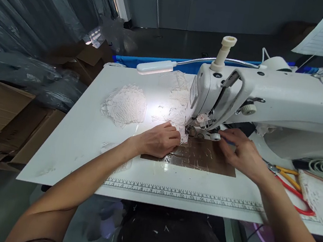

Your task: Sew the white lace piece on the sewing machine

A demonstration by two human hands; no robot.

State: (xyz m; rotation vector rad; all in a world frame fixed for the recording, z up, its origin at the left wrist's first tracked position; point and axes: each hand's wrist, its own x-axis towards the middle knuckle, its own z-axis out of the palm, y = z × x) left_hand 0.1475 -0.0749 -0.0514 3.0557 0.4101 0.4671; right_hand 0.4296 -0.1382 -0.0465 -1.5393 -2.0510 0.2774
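Note:
A white sewing machine [207, 91] stands over the table, its needle area partly hidden behind its head. My left hand [163, 139] is closed at the left of the presser foot, fingers curled onto a piece of white lace [177, 117] that runs to the foot. On the right, my right hand [238, 152] reaches in beside the foot with thumb and fingers drawn together; what they hold, if anything, is hidden by the machine. Beneath both hands lies a shiny brown plate [204, 159]. A pile of white lace pieces [126, 104] rests to the left.
A lit lamp [157, 67] hangs over the table [65, 139]. Printed along the front edge is a ruler scale [181, 195]. Red-handled cutters [292, 191], orange handles and more lace [318, 199] lie at the right. Cardboard boxes [1, 122] stand on the left.

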